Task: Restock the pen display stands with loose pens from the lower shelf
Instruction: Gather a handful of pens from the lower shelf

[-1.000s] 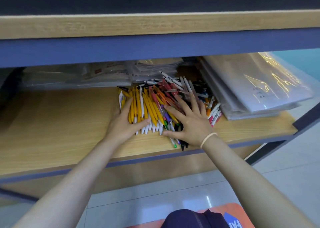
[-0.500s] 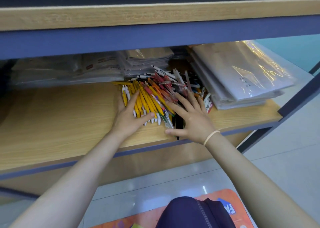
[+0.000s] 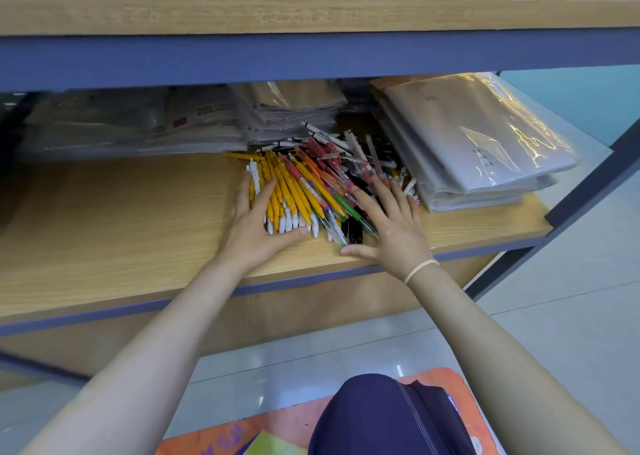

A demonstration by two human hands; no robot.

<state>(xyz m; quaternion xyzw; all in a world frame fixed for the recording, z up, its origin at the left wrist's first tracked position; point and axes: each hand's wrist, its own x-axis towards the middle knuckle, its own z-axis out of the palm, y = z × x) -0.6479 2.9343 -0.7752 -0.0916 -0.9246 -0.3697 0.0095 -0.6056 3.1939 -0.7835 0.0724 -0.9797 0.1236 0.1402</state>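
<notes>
A heap of loose pens (image 3: 311, 181), mostly yellow with white tips plus orange, red, green and black ones, lies on the wooden lower shelf (image 3: 114, 226). My left hand (image 3: 254, 227) rests flat against the heap's left side, fingers straight over the yellow pens and thumb along their white tips. My right hand (image 3: 391, 227) lies spread on the heap's right side, fingers straight on the dark and red pens, thumb out near the shelf's front edge. Neither hand grips a pen. No display stand is in view.
Stacks of plastic-wrapped paper packs (image 3: 287, 111) sit behind the pens and to the back left (image 3: 114, 125). A pile of clear plastic folders (image 3: 474, 143) lies to the right. The upper shelf's edge (image 3: 311, 56) overhangs. A dark frame post (image 3: 595, 181) stands at right.
Both hands have drawn the pen heap closer together and slightly toward the front edge. My right thumb has swung out toward the front edge, and the camera has shifted a little.
</notes>
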